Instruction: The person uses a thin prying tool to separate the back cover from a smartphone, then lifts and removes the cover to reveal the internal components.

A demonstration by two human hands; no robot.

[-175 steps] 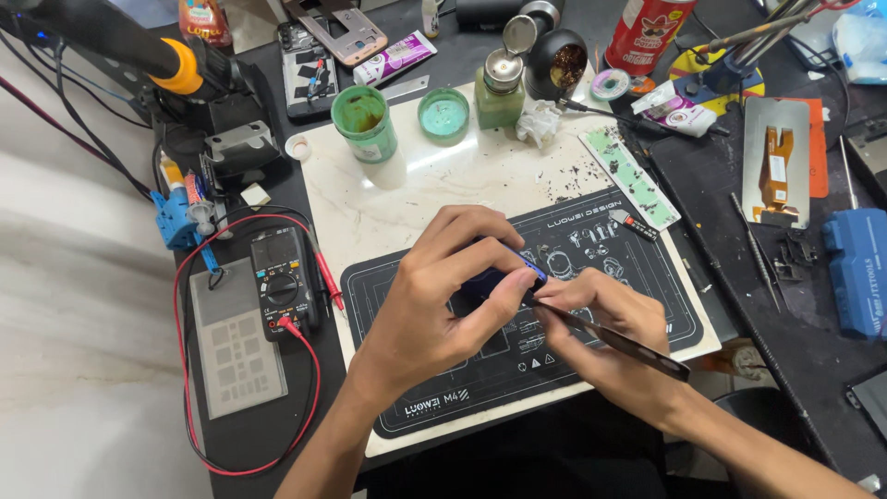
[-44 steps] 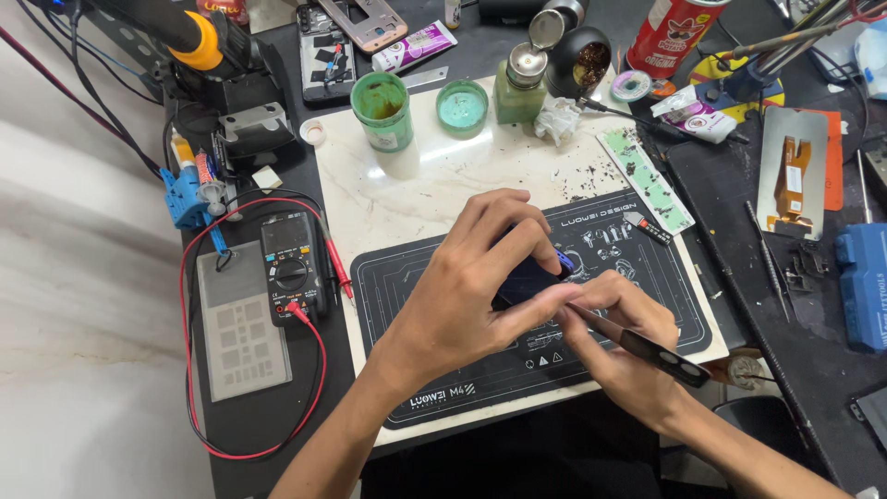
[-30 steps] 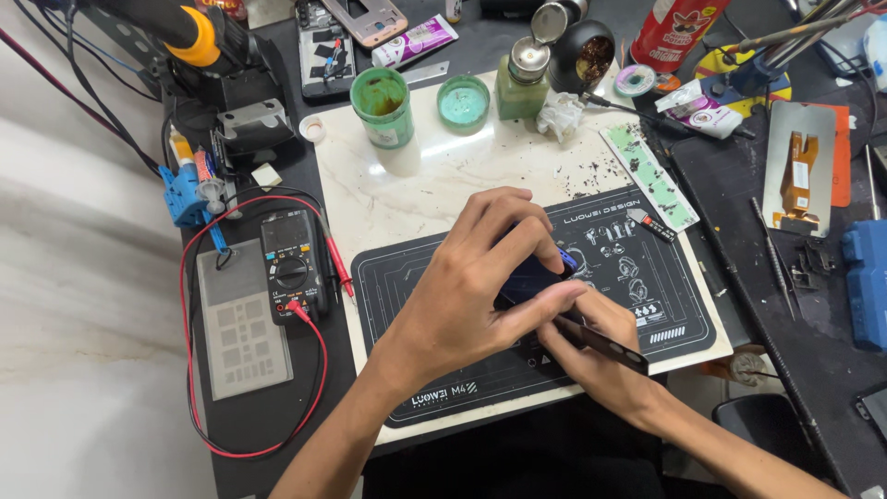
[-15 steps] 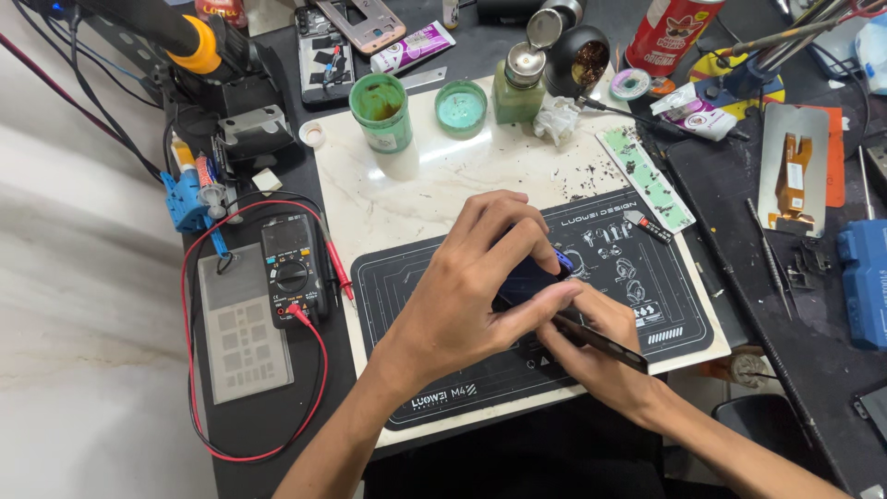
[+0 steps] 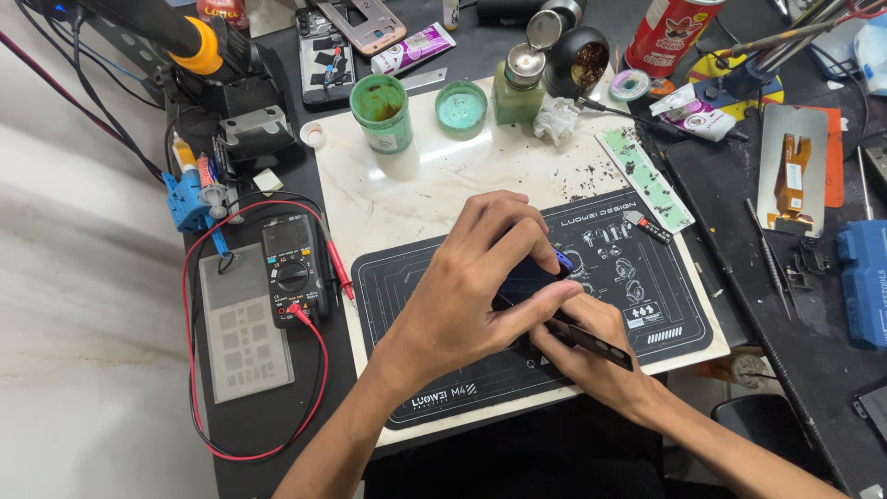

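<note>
The left hand (image 5: 471, 286) lies over the middle of the black work mat (image 5: 416, 296), fingers curled and pinching a small dark blue device (image 5: 528, 277) from both sides, thumb along its near edge. The right hand (image 5: 587, 356) sits just near of it, partly hidden under the left; its fingers are pressed together round a thin black tool (image 5: 596, 340) that points in under the device. The mat carries white line drawings and white lettering and rests on a pale marble slab (image 5: 434, 194).

At the far edge of the slab stand a green-stained jar (image 5: 381, 111), a round green lid (image 5: 461, 103) and a green bottle with a metal top (image 5: 517, 88). A red cylindrical can (image 5: 667, 32) with a printed label stands far right, a white and purple tube (image 5: 413, 48) far centre. A narrow green strip (image 5: 644, 177) lies right of the mat. On the left sit a black multimeter (image 5: 294, 273) with red leads and a grey stencil plate (image 5: 245, 334). A blue box (image 5: 864, 282) lies at the right edge
</note>
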